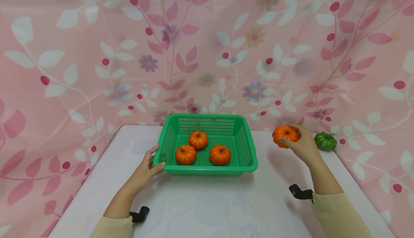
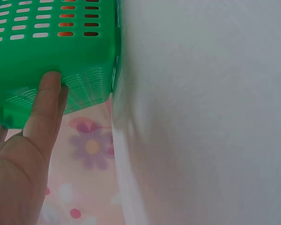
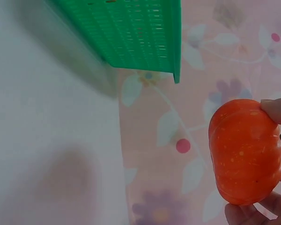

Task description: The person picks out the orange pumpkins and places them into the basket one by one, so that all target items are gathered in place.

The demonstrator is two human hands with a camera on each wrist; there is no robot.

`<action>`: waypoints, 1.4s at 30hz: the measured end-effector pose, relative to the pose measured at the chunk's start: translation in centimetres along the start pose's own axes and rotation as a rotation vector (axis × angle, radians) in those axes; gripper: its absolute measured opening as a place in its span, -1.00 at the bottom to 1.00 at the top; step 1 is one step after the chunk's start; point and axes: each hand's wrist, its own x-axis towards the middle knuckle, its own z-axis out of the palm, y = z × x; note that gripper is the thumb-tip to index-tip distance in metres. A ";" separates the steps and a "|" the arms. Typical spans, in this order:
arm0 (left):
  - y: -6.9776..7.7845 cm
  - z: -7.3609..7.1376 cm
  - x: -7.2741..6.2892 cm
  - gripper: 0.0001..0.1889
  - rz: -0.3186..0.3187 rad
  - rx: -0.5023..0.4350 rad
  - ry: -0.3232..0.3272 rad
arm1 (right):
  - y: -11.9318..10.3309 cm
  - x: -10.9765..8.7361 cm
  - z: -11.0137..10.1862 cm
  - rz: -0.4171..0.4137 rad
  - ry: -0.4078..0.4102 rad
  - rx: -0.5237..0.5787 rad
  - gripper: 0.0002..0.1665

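A green plastic basket [image 1: 207, 168] stands on the table with three small orange pumpkins inside, one at the back [image 1: 198, 140], one at the front left [image 1: 185, 155] and one at the front right [image 1: 220, 155]. My left hand [image 1: 145, 169] grips the basket's front left corner, thumb at the rim and fingers along the outer wall [image 2: 47, 56]. To the right of the basket, my right hand [image 1: 304, 145] holds another orange pumpkin [image 3: 246, 152] above the table, between thumb and fingers. Its shadow falls on the cloth below.
A dark green pumpkin [image 1: 325, 141] sits at the table's far right, just beyond the right hand. White cloth [image 1: 207, 202] covers the table. Behind it hangs a pink flowered curtain [image 1: 207, 51], close to the back edge.
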 end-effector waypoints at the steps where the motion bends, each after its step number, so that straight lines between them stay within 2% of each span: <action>1: 0.0 0.0 0.0 -0.20 0.000 -0.001 0.000 | -0.2 0.0 0.0 0.000 -0.004 -0.003 -0.04; 12: 0.0 0.0 0.0 -0.20 -0.007 -0.005 -0.001 | -2.8 0.1 0.2 -0.014 -0.063 -0.014 0.02; 23: 0.0 -0.1 0.1 -0.18 -0.006 0.006 0.008 | -5.4 0.3 0.5 -0.047 -0.152 0.015 -0.04; 33: 0.0 0.0 -0.1 -0.18 -0.004 0.000 0.001 | -7.5 1.2 1.7 -0.118 -0.201 0.027 -0.12; 42: 0.2 0.0 -0.1 -0.19 -0.007 -0.004 0.000 | -9.1 2.3 3.0 -0.146 -0.255 0.068 -0.16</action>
